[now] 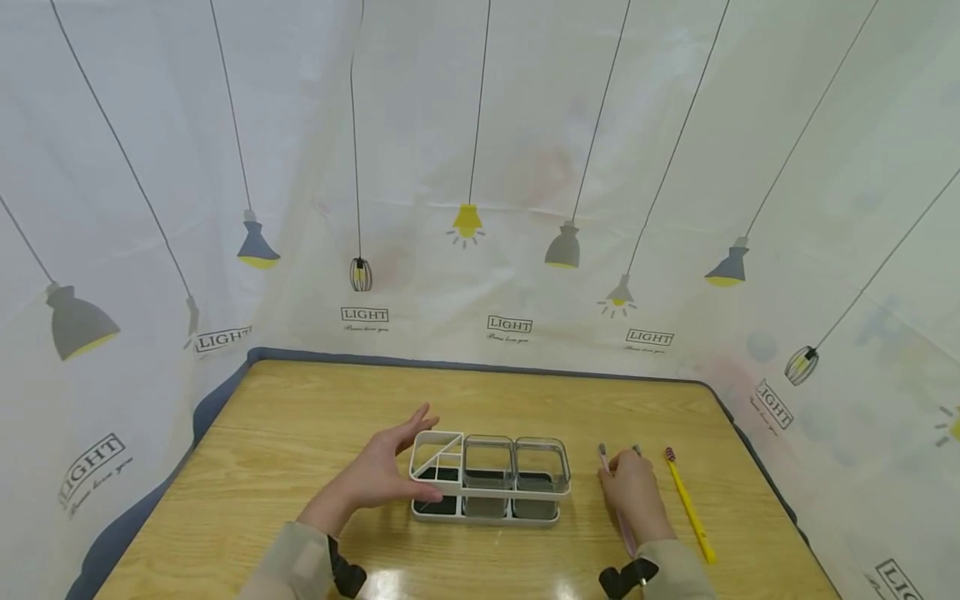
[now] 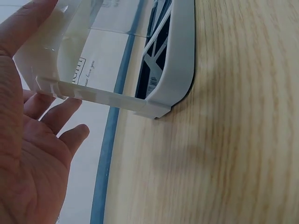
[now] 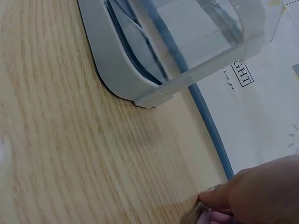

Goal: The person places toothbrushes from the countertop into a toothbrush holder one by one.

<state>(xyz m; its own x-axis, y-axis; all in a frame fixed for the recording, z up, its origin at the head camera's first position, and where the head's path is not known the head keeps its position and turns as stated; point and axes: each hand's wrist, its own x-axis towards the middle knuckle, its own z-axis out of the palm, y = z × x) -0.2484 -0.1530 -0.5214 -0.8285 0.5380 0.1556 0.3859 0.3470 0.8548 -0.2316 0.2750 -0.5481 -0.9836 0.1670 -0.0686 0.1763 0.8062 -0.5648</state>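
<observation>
Between the thumb and fingers of the left grip (image 1: 378,473), the left end of a two-tier toothbrush holder (image 1: 487,490) is held on the desk (image 1: 300,417); by the right grip (image 1: 636,493), to the holder's right, a pink toothbrush (image 1: 627,540) is pinched. Whether the second grey brush head (image 1: 637,449) beside those fingers is pinched too cannot be told; its brush could be dragged along if caught. The yellow toothbrush (image 1: 690,508), right of the right grip, might be knocked by a sideways sweep. The holder could be tipped if its upper rim were struck or pressed unevenly. Beyond both grips, "LIGHT" is repeated in boxes on the wall covering (image 1: 420,350), with "love you" legible beneath; no brand can be read on the holder.
</observation>
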